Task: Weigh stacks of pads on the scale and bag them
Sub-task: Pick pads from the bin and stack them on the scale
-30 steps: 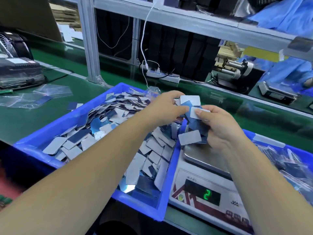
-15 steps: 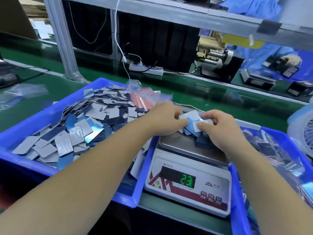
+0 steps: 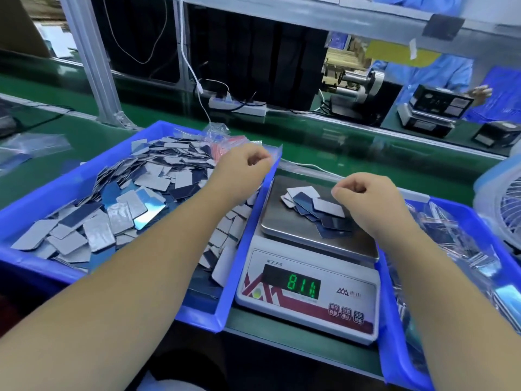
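Hovering loosely curled and empty, each hand (image 3: 363, 190) best kept clear of the pads (image 3: 315, 211) while the scale (image 3: 307, 280) settled.

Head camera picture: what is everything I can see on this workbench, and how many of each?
scale: one, white, steel pan, centre, green digits lit.
pads on the pan: small fanned pile, grey and blue.
left bin: one, blue, heaped with loose pads.
right bin: one, blue, holding clear bagged items.
clear bags: a bunch, behind left bin.
power strip: one, white, far side.
fan: one, white, right edge.
left hand: over left bin, fingers curled.
right hand: over the pan, fingers curled.
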Action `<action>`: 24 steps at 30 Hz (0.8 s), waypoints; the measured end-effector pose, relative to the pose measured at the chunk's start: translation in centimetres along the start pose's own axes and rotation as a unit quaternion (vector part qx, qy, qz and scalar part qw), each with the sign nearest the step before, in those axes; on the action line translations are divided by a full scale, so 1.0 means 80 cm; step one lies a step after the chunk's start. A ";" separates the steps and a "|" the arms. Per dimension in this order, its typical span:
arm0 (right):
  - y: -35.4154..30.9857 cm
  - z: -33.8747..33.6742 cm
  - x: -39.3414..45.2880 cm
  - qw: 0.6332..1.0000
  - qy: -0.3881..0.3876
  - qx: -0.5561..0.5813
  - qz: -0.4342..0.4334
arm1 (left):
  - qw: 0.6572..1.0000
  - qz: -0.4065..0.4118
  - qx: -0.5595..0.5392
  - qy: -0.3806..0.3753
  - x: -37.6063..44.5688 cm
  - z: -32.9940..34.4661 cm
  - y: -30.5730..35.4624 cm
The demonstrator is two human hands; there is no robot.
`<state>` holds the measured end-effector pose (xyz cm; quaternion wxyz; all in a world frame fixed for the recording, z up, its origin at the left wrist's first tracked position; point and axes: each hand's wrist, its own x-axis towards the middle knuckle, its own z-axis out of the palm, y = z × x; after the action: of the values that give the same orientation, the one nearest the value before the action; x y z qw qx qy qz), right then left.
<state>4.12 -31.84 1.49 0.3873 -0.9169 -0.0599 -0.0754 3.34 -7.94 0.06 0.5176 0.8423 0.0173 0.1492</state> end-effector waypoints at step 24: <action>-0.005 -0.010 -0.007 0.995 -0.079 -0.051 -0.015 | 0.996 0.021 0.042 -0.072 -0.008 0.005 0.004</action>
<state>3.43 -32.19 2.24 0.3329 -0.9376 -0.0997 -0.0116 2.81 -8.52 0.03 0.4783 0.8721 -0.0316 0.0984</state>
